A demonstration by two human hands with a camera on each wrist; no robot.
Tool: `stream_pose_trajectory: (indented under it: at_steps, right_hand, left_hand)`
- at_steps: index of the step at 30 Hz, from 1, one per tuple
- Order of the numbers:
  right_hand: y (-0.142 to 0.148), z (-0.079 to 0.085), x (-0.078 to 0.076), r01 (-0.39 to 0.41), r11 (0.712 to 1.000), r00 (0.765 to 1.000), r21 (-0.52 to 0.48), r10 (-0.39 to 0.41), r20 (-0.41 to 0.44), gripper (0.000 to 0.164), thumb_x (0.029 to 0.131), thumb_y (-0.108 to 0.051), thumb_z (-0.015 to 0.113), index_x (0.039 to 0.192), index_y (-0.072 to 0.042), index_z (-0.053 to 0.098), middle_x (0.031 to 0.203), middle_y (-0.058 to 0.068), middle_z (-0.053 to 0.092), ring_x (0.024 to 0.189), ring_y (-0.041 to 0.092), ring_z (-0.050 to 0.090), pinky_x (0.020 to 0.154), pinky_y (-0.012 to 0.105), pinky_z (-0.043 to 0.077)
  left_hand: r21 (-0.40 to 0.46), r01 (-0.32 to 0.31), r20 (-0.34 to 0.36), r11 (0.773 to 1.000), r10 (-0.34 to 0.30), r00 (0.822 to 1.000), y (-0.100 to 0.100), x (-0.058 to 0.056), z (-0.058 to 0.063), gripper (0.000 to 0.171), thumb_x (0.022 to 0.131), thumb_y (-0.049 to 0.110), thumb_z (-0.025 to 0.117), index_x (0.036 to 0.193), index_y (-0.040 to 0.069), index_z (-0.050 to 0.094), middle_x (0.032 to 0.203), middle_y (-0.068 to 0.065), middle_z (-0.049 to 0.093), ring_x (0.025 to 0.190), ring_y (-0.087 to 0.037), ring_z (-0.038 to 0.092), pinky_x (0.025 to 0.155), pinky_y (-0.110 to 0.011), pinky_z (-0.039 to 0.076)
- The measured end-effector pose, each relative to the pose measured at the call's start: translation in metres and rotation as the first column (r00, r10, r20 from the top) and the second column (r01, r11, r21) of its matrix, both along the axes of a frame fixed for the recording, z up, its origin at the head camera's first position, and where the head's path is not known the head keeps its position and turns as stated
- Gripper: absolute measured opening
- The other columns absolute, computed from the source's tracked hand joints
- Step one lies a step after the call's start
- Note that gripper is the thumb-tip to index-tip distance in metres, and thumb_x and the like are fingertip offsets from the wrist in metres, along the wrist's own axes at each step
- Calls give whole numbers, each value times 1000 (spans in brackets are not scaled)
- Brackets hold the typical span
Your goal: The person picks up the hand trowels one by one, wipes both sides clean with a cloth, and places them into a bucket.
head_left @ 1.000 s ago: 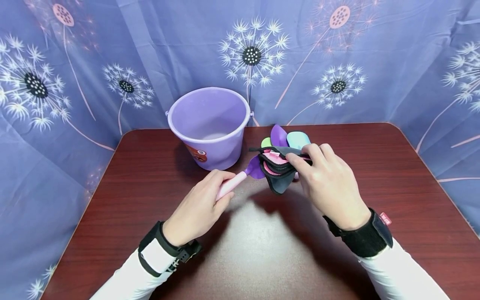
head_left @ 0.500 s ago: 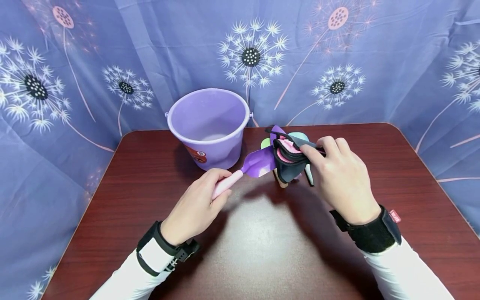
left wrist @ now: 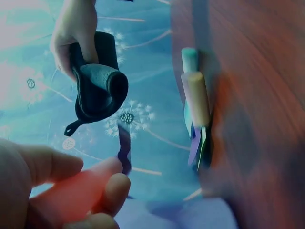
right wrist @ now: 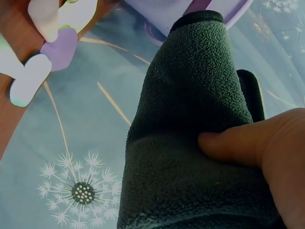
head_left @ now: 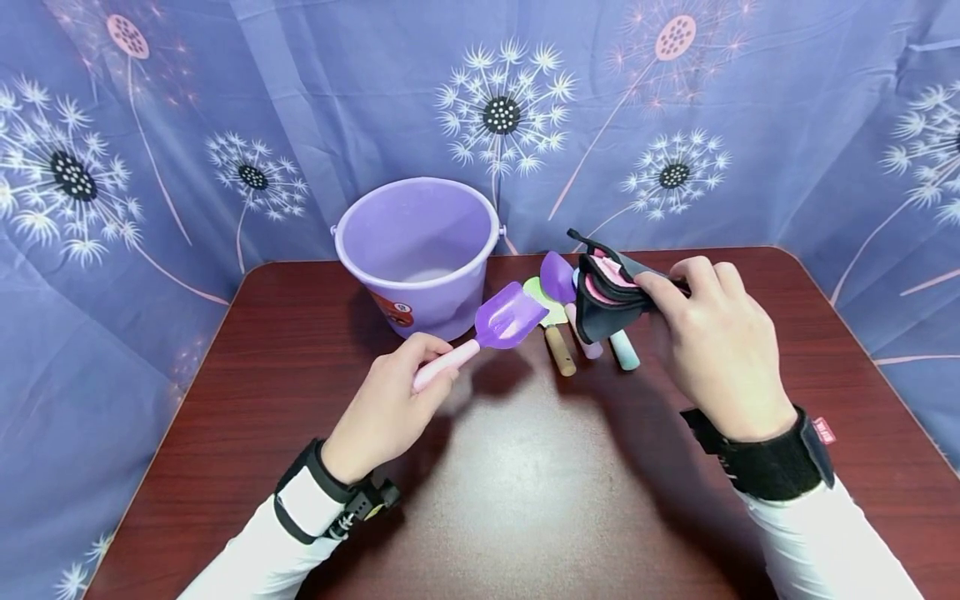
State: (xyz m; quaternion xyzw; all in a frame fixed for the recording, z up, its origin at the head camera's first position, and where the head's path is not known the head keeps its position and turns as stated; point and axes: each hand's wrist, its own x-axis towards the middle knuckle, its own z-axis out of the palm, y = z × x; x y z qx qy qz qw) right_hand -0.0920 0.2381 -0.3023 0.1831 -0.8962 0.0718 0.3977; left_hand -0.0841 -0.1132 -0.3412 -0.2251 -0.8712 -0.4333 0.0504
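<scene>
In the head view my left hand [head_left: 386, 408] grips the pale pink handle of a small shovel [head_left: 512, 317] with a shiny purple blade. The blade is raised above the table, pointing up and right. My right hand [head_left: 722, 354] pinches a folded dark grey cleaning cloth [head_left: 618, 308] with black edging, a hanging loop and pink inside. The cloth is in the air, apart from the shovel blade. The right wrist view shows my thumb pressed on the cloth's [right wrist: 190, 95] fuzzy face. In the left wrist view, fingers curl round the shovel handle [left wrist: 78, 193].
A purple bucket [head_left: 420, 233] stands at the back left of the brown table [head_left: 262, 358]. Right of it lie small tools: a green one with a tan handle [head_left: 559, 350], a purple one [head_left: 557, 277] and one with a pale teal handle [head_left: 624, 350]. A dandelion-print curtain [head_left: 375, 92] surrounds the table.
The cloth came away from the shovel blade and moved right and up with my right hand, uncovering the blade and tools behind. My left hand shifted slightly left with the shovel.
</scene>
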Motion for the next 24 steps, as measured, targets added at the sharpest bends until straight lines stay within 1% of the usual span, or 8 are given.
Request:
stream_pose_trajectory:
  at_steps: [3,5,9,13,17,19,22,24]
  right_hand:
    - [-1,2,2,-9,1000,1000,-14,9,2,34,91,4,68,118,-14,75,101,17,60,83,42,52,46,55,41]
    - [-2,4,4,-30,999,999,-17,30,17,36,89,5,71,119,-14,76,102,16,61,84,41,52,47,56,42]
    - [-4,7,7,-104,994,993,-14,105,54,44,82,5,79,122,-12,76,105,15,61,87,40,53,49,57,46]
    - [-9,8,8,-203,979,976,-1,203,74,45,80,5,80,122,-10,75,108,16,62,88,39,53,54,55,47]
    - [-14,7,8,-296,955,953,37,292,80,38,87,2,74,123,-10,75,109,17,63,87,40,53,62,51,49]
    - [-18,6,8,-340,939,939,55,335,74,33,92,-2,69,123,-10,75,108,17,63,87,40,54,66,50,50]
    - [-24,4,8,-401,913,916,74,398,53,28,99,-8,61,122,-9,76,107,18,64,86,40,56,70,50,51]
    - [-28,3,8,-432,898,902,87,429,45,28,105,-12,55,121,-9,77,107,17,64,85,39,56,70,48,51]
  left_hand:
    - [45,-18,107,999,13,994,-1,-3,-1,12,102,18,69,114,15,69,88,5,71,72,-12,59,65,-31,48]
    - [91,-20,198,996,1,980,-1,-5,-1,12,105,23,67,114,15,71,90,1,74,73,-13,56,66,-29,44]
    - [242,-9,378,970,-85,922,-2,-8,-1,19,109,24,61,114,7,69,89,-11,75,63,-14,44,58,-26,35]
    - [362,-11,491,932,-181,852,-1,-8,2,25,111,24,57,111,2,67,88,-13,73,57,-13,37,52,-24,30]
    - [454,-20,564,891,-270,780,-1,-7,3,27,112,24,54,109,0,65,90,-11,73,54,-11,34,50,-23,26]
    - [499,-17,575,867,-315,755,-1,-7,2,25,112,22,53,111,0,65,90,-11,74,53,-10,32,50,-22,25]
    - [538,2,567,843,-364,739,-2,-7,1,24,112,20,51,111,1,65,90,-11,74,52,-9,31,50,-22,24]
    - [548,15,562,836,-381,734,-2,-7,0,25,112,20,50,111,1,66,90,-10,75,52,-8,31,50,-22,24]
